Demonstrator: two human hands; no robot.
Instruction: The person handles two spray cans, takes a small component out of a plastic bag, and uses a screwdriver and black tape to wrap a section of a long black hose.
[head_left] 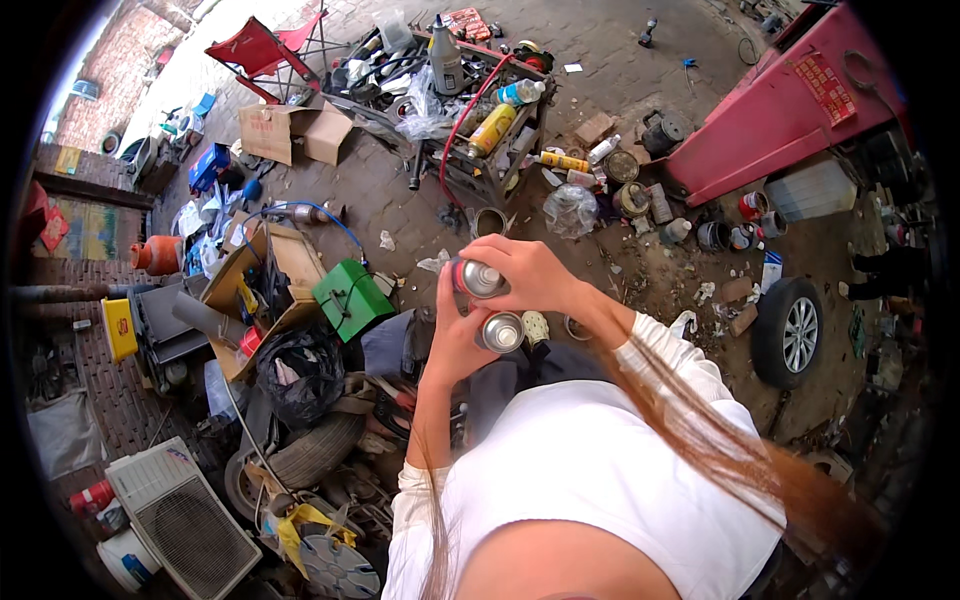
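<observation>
Holding two metal cans close together, the person's hands meet in the air between the near edge of the cluttered bench (487, 174) and the white top (590, 440). The right hand (525, 275) curls fingers and thumb around the upper can (485, 281), whose silver domed end faces the camera. The left hand (455, 335) appears closed on the lower can (503, 333), its thumb beside that can's rim and a finger raised along the upper can's left side; its remaining fingers are hidden, so I cannot tell how they wrap. Both cans look stiff and smooth, probably slippery if oily and apt to dent if squeezed hard; their fill, and so their weight, does not show. The cylindrical wall just under the rim seems the best hold, clear of the domed end. A yellow can (492, 131) lies by the bench's near right corner.
</observation>
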